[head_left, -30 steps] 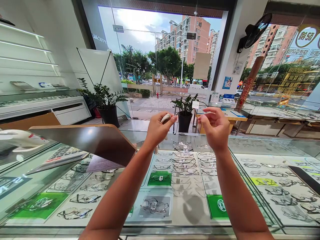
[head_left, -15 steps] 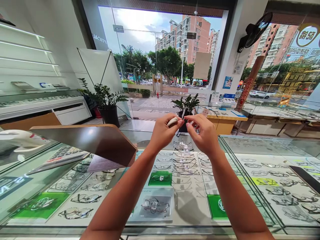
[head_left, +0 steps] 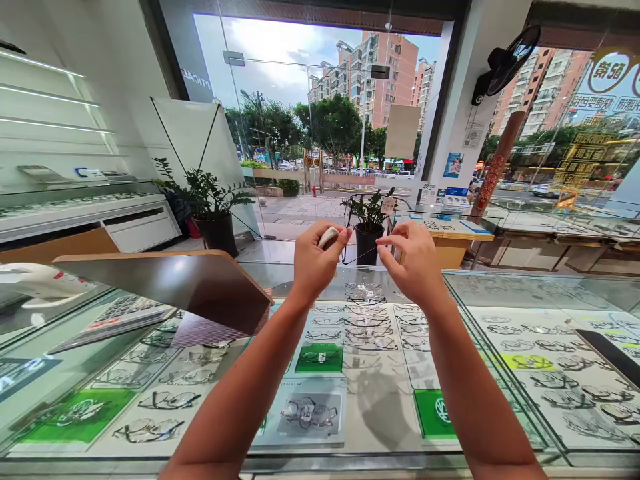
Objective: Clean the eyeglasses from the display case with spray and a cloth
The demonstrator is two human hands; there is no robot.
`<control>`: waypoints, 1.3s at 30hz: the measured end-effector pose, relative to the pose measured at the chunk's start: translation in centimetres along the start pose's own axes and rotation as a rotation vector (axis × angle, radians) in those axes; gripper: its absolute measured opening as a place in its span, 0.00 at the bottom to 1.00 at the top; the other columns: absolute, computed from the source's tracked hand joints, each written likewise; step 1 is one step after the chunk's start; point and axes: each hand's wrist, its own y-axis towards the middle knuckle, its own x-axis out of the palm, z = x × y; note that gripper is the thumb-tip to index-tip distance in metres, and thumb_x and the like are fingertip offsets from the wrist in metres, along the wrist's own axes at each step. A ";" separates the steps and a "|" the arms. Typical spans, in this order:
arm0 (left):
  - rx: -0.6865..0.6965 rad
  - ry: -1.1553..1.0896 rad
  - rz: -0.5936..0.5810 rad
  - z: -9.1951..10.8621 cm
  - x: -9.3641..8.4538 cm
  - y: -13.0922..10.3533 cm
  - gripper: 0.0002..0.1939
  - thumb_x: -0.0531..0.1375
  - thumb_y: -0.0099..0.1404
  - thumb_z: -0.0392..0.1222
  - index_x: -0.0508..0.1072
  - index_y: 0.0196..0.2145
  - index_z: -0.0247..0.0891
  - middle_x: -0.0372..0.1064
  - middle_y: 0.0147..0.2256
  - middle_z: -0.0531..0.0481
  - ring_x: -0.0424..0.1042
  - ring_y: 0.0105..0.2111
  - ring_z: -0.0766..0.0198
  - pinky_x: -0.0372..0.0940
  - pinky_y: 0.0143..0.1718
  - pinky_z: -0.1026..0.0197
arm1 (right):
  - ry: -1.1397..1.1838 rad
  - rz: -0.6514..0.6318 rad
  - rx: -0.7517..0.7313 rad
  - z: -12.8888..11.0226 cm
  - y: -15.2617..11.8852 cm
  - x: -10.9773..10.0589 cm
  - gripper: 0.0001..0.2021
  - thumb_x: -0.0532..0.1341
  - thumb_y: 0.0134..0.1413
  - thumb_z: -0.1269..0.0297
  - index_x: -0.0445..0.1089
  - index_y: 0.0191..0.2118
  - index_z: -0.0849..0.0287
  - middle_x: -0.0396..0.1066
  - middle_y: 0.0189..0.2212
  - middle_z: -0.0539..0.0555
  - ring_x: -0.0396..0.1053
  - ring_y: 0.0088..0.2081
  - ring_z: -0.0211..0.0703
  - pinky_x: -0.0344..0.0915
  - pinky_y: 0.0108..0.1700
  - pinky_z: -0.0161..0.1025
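Note:
In front of me, above the glass counter, I hold a pair of thin dark-framed eyeglasses (head_left: 349,212), seen against the plant behind. My left hand (head_left: 316,261) is closed around one side of them. It also grips a small white item (head_left: 328,237), whose kind I cannot make out. Thumb and forefinger of my right hand (head_left: 410,259) come together at the end of a thin dark line that looks like a temple arm. A pale tag (head_left: 388,205) shows above the right fingers. Much of the frame is lost against the dark leaves.
Below my arms, a glass display case (head_left: 380,380) holds rows of eyeglasses. A tilted brown-edged mirror or panel (head_left: 165,283) stands at left, beside a calendar-like printed board (head_left: 113,317). A dark phone-like slab (head_left: 607,357) lies at right. Potted plants (head_left: 215,230) stand beyond.
My hands have moved apart, the left one to the left and the right one slightly right. The eyeglasses now spread wider between them, and the tag has come into view.

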 end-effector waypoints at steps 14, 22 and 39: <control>-0.027 -0.050 0.065 -0.5 -0.1 0.2 0.17 0.70 0.66 0.55 0.76 0.31 0.39 0.60 0.21 0.58 0.56 0.20 0.70 0.53 0.22 0.64 | 0.039 -0.380 0.069 -0.3 -0.2 -1.3 0.15 0.59 0.72 0.56 0.82 0.49 0.56 0.82 0.49 0.59 0.76 0.50 0.56 0.68 0.54 0.54; -0.045 -0.092 -0.184 -0.2 1.2 -0.8 0.18 0.70 0.66 0.56 0.79 0.33 0.38 0.66 0.23 0.56 0.61 0.21 0.70 0.57 0.23 0.65 | 0.332 -0.365 -0.016 -0.4 -0.4 -0.3 0.24 0.63 0.69 0.55 0.70 0.66 0.54 0.73 0.63 0.59 0.73 0.62 0.54 0.69 0.65 0.56; -0.176 -0.229 -0.319 0.4 1.6 -1.2 0.23 0.74 0.59 0.61 0.80 0.31 0.37 0.71 0.28 0.52 0.65 0.24 0.68 0.61 0.24 0.64 | 0.416 -0.345 0.024 -1.3 0.0 -0.1 0.21 0.66 0.66 0.57 0.72 0.62 0.55 0.75 0.60 0.60 0.72 0.61 0.53 0.67 0.64 0.52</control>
